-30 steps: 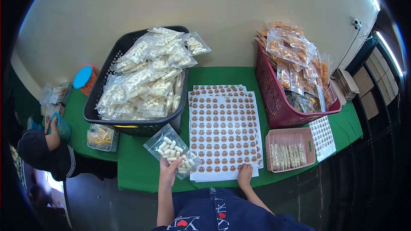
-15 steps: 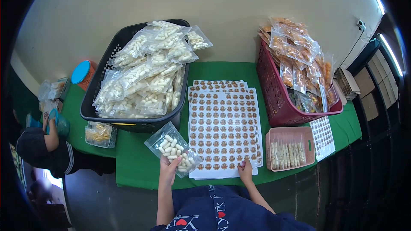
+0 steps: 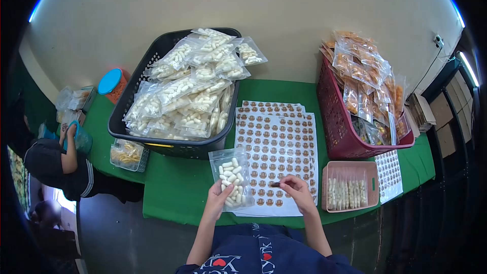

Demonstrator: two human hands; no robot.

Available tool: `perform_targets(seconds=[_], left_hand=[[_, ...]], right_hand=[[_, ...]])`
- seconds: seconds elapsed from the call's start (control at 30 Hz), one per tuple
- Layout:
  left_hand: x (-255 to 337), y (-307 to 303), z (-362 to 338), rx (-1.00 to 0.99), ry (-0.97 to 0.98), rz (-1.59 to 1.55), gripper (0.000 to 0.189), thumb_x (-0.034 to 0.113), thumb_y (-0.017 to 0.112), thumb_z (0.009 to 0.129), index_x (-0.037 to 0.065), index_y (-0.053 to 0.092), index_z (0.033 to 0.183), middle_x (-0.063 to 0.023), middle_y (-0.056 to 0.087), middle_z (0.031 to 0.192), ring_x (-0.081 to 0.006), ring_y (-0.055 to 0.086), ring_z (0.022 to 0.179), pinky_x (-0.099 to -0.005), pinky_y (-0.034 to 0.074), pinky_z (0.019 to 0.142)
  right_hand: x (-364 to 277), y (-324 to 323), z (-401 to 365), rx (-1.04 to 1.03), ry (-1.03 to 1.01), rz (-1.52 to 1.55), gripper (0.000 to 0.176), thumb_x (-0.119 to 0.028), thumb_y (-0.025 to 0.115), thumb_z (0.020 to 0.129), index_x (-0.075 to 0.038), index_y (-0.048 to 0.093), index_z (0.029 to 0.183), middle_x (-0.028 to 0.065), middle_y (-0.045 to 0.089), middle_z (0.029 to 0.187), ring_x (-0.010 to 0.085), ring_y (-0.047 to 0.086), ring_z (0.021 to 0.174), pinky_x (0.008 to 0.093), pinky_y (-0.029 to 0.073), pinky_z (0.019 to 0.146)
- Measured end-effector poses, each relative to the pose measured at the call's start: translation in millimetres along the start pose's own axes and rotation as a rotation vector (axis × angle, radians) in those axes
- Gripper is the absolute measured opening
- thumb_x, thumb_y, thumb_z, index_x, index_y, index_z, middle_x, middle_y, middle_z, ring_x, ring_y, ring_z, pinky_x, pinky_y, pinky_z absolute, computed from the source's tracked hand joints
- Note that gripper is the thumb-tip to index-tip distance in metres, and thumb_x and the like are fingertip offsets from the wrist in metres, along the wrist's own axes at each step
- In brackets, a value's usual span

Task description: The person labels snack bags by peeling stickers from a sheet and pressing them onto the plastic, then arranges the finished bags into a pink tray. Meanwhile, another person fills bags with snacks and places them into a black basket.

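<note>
My left hand (image 3: 217,200) is closed on the lower left side of a clear plastic bag (image 3: 233,177) filled with white capsule-shaped pieces, its thumb across the front. The bag is upright over the left edge of the sticker sheets (image 3: 276,139), white paper covered in rows of round brown stickers. My right hand (image 3: 300,194) pinches a small brown round sticker (image 3: 274,184) between thumb and fingertips, just above the lower rows of the top sheet. Some sticker places along the bottom of that sheet are bare white.
A black basket (image 3: 198,148) heaped with similar bags stands at the back left, a maroon basket (image 3: 332,122) of orange-filled bags at the back right. Nearby are a pink tray (image 3: 350,166) of small packets and a clear container (image 3: 127,155). Another person (image 3: 56,162) works at the far left.
My right hand has lifted from the sheet's bottom edge and now holds a sticker. My left hand has brought the bag rightward and turned it more upright. The view has shifted slightly.
</note>
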State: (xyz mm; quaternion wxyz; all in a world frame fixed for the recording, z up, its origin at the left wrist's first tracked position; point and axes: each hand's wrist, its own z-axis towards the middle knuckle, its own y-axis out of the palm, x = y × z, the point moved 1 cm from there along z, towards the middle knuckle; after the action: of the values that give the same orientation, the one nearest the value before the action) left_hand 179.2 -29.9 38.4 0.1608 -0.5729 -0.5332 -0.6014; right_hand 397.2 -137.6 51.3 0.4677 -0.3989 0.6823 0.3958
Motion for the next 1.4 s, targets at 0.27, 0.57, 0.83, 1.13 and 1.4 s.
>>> perform_targets(seconds=[0.27, 0.57, 0.83, 1.13, 1.4], left_hand=[[-12.1, 16.2, 2.9, 0.0, 0.035, 0.075, 0.032, 0.024, 0.044, 0.091, -0.001, 0.05, 0.11, -0.0057, 0.058, 0.1, -0.0081, 0.054, 0.088, -0.0223, 0.043, 0.076], [-26.0, 11.5, 10.3, 0.005, -0.047, 0.09, 0.03, 0.023, 0.042, 0.092, 0.0, 0.051, 0.108, -0.0058, 0.058, 0.097, -0.0089, 0.056, 0.084, -0.0237, 0.046, 0.074], [-24.0, 10.4, 13.5, -0.035, -0.054, 0.074, 0.029, 0.02, 0.044, 0.09, -0.001, 0.05, 0.11, -0.0061, 0.059, 0.099, -0.0093, 0.056, 0.086, -0.0239, 0.046, 0.075], [-5.7, 14.4, 10.4, -0.098, -0.032, 0.079, 0.036, 0.007, 0.062, 0.077, -0.002, 0.049, 0.11, -0.0063, 0.059, 0.098, -0.0103, 0.057, 0.086, -0.0245, 0.046, 0.076], [-7.7, 13.2, 12.1, -0.096, -0.046, 0.041, 0.034, 0.005, 0.061, 0.078, -0.002, 0.049, 0.11, -0.0059, 0.059, 0.098, -0.0107, 0.057, 0.087, -0.0241, 0.046, 0.076]], right_hand=[[-11.6, 82.6, 13.0, -0.02, -0.28, -0.204, 0.02, -0.003, 0.063, 0.075, -0.001, 0.055, 0.093, 0.0038, 0.06, 0.076, 0.007, 0.054, 0.07, 0.0197, 0.041, 0.063], [-14.7, 76.6, 19.3, 0.001, -0.257, -0.259, 0.035, -0.003, 0.066, 0.073, 0.0, 0.048, 0.102, 0.0041, 0.061, 0.071, 0.0049, 0.05, 0.061, 0.0183, 0.039, 0.058], [-14.2, 71.8, 27.9, -0.026, -0.254, -0.307, 0.038, -0.004, 0.067, 0.072, 0.0, 0.047, 0.104, 0.0041, 0.061, 0.07, 0.0036, 0.047, 0.058, 0.0177, 0.037, 0.054], [-23.4, 78.2, 27.8, 0.027, -0.291, -0.425, 0.044, -0.007, 0.069, 0.07, -0.001, 0.046, 0.105, 0.0037, 0.06, 0.066, 0.0044, 0.045, 0.053, 0.0192, 0.036, 0.05], [-28.6, 77.6, 26.1, 0.259, -0.477, -0.573, 0.051, -0.015, 0.073, 0.068, -0.001, 0.046, 0.108, 0.0044, 0.059, 0.074, 0.0084, 0.047, 0.056, 0.0226, 0.041, 0.055]])
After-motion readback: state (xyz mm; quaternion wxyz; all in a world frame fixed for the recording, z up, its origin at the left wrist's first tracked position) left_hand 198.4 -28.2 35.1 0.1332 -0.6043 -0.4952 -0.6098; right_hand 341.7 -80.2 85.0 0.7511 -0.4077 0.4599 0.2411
